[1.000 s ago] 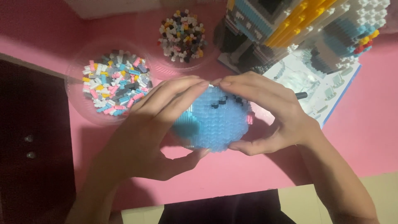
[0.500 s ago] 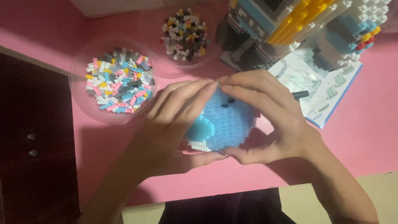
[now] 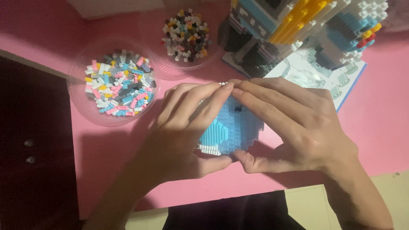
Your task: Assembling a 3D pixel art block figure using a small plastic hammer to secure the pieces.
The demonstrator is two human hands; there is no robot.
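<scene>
Both hands clasp a rounded light-blue model built of tiny bricks (image 3: 232, 130) just above the pink table (image 3: 375, 127). My left hand (image 3: 187, 127) covers its left side, fingers laid over the top and thumb under the white lower edge. My right hand (image 3: 294, 123) wraps the right side, fingers reaching across the top to meet the left fingertips, thumb pressed at the bottom. Much of the model is hidden under the fingers.
A clear round dish of pastel tiny bricks (image 3: 117, 83) sits at the left, another dish of dark and mixed bricks (image 3: 187, 36) behind it. A large finished brick model (image 3: 298, 25) and an instruction booklet (image 3: 324, 74) stand at the back right. A dark cabinet (image 3: 30, 145) lies left.
The blue model has been turned in my hands: its white lower edge and a darker blue patch now show. Both sets of fingers have closed further over its top.
</scene>
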